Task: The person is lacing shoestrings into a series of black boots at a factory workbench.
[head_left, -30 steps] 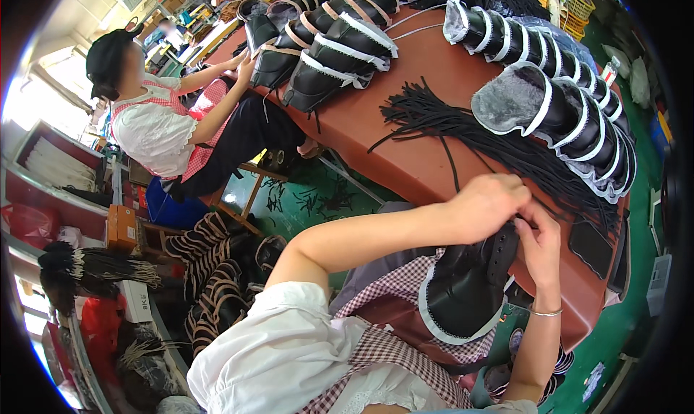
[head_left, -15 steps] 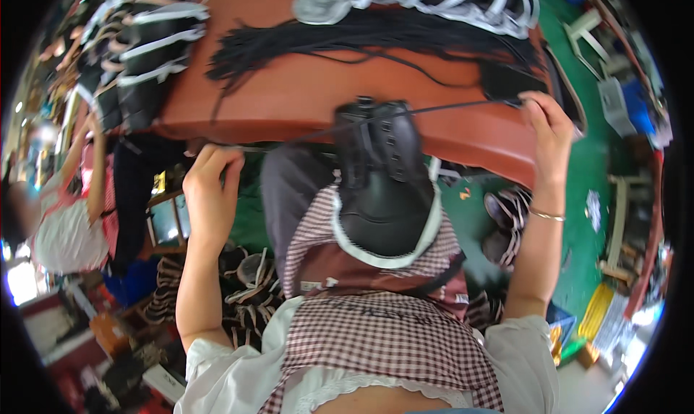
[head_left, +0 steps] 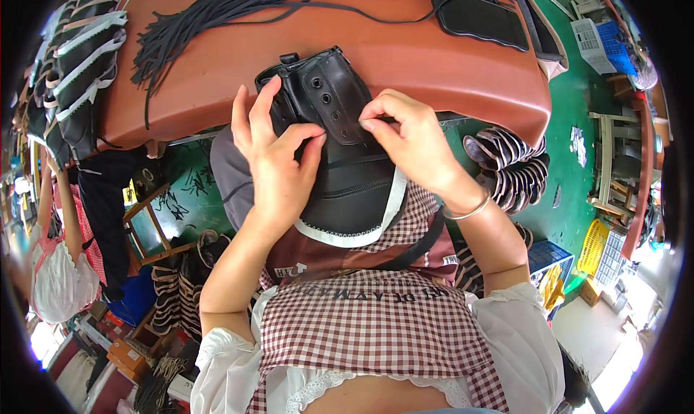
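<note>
A black shoe upper (head_left: 347, 182) with a pale toothed edge rests on my lap, its eyelet flaps leaning against the table edge. My left hand (head_left: 278, 164) is at the left flap, thumb and forefinger pinched, the other fingers raised. At the lower eyelets of the right flap, my right hand (head_left: 412, 135) pinches with thumb and fingertips. Both pinches are on a thin black shoelace (head_left: 237, 190), which trails over my trouser leg; between the hands it hardly shows against the black upper.
Across the brown table (head_left: 448, 88) lie a bundle of black laces (head_left: 173, 38) and a black phone (head_left: 481, 20). Stacked uppers (head_left: 87, 74) stand at the left, where another person (head_left: 65, 269) works. More uppers (head_left: 506, 161) sit on the green floor.
My hands have come together from wide apart, bringing the stretched lace down to the eyelets. The upper has tilted leftward, and the view has shifted.
</note>
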Available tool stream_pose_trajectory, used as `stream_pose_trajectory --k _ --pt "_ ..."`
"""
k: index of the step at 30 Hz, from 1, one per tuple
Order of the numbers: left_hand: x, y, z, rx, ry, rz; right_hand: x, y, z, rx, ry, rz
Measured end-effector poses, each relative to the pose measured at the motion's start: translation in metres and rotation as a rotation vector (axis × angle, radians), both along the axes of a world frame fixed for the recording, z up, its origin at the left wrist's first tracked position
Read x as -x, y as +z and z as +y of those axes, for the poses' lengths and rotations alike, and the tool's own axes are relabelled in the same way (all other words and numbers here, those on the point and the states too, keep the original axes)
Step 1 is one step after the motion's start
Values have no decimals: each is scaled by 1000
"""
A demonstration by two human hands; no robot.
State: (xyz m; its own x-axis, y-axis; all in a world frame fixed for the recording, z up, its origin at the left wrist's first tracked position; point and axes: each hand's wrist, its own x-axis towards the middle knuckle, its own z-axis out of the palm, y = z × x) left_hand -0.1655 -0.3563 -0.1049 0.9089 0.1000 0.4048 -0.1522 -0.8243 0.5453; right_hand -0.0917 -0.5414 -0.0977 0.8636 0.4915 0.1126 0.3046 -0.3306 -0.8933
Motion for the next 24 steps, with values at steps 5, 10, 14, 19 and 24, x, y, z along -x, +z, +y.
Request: stream_pose_trajectory --k 5,10,14,19,24 --pt "-4 -5 -8 49 -17 13 9 -3 2 103 -13 -359" --pt "-1 -9 -11 47 -54 14 7 -9 5 100 -21 -416" --pt "-2 -6 -14 13 -44 14 6 -13 11 91 0 -461" --pt "-9 -2 -15 -23 -29 7 7 -12 10 114 37 -593" --pt "-26 46 56 -404 78 -159 -2 -6 -26 232 39 -441"
